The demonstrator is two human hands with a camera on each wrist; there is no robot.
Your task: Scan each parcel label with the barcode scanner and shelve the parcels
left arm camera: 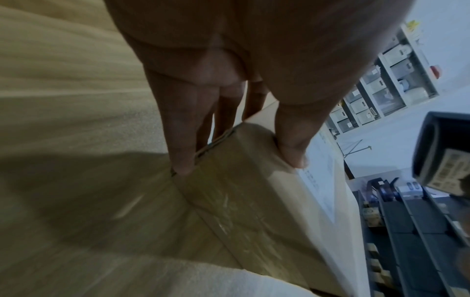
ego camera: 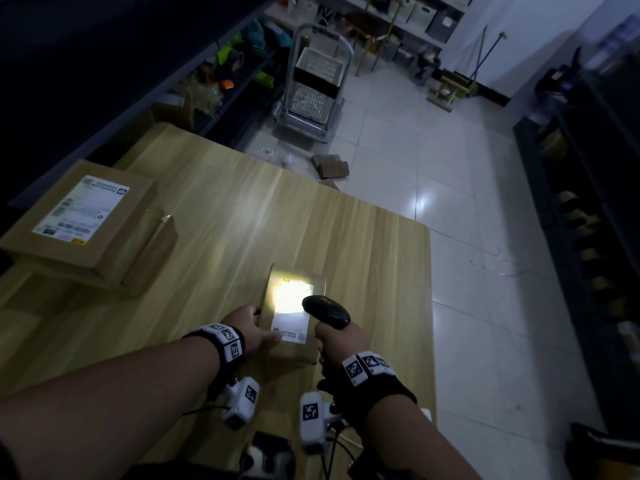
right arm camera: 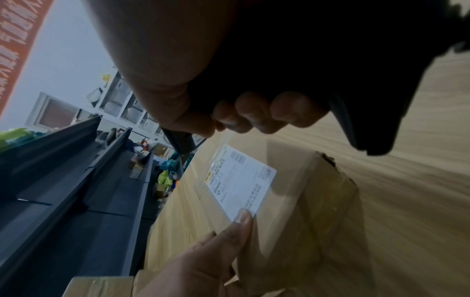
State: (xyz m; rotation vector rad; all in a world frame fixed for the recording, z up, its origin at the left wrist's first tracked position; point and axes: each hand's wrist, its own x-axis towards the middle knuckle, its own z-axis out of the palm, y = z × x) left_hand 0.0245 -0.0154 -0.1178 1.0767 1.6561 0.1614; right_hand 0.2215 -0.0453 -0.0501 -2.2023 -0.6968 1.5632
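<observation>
Two cardboard parcels on the wooden table (ego camera: 221, 216). The small parcel (ego camera: 294, 341) lies flat at lower centre of the head view, white label (ego camera: 292, 317) facing up. The large parcel (ego camera: 86, 230) sits at the left edge of the frame, well apart from the small one, its own white label (ego camera: 81, 209) on top. Both boxes are closed and taped; contents not visible.

Left hand (ego camera: 251, 329) grasps the small parcel at its near left corner: thumb (left arm camera: 292, 144) pressed on the top face at the label's edge, fingers (left arm camera: 180, 128) down along the left side wall. The right wrist view confirms the thumb tip (right arm camera: 244, 216) touching the label's corner.

Right hand (ego camera: 337, 337) is clenched around the handle of one black barcode scanner (ego camera: 325, 311), held just above the right side of the small parcel. A bright patch of light covers the far half of the label.

Upper centre of the head view: one trolley (ego camera: 311, 98) on the tiled floor (ego camera: 450, 209), carrying two stacked white perforated baskets (ego camera: 320, 69); their contents cannot be made out. One flat brown box (ego camera: 332, 166) lies on the floor beyond the table's far edge. Dark shelving (ego camera: 588, 202) along the right edge holds small brownish items, too dim to count. Shelving at upper left (ego camera: 235, 64) holds green and teal bags, blurred.
</observation>
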